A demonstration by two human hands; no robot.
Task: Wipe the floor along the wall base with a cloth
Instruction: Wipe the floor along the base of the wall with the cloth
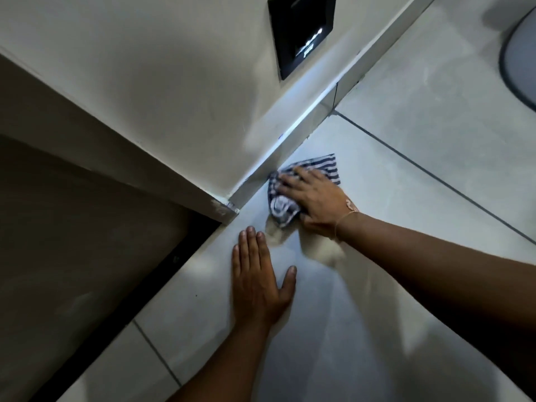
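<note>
Two hands are on the floor (420,117). The right hand (314,198) lies palm-down on the cloth (324,166), fingers spread and pressing it flat against the tile rather than closed around it; whether the thumb pinches any fabric underneath cannot be told. A thin bracelet (346,219) circles that wrist. The cloth is striped dark and white, bunched, with one end sticking out past the fingertips and another fold showing below the palm. It sits just beside the skirting (290,132) at the wall base, near the outer corner (229,208) where the wall (145,82) turns.

The left hand (256,285) rests flat and open on the tile, fingers together and thumb out, holding nothing, close to the cloth but apart from it.

A black plate (303,30) is set in the wall above the skirting. Dark grout lines cross the pale tiles. A rounded grey object (519,53) shows at the upper right edge.
</note>
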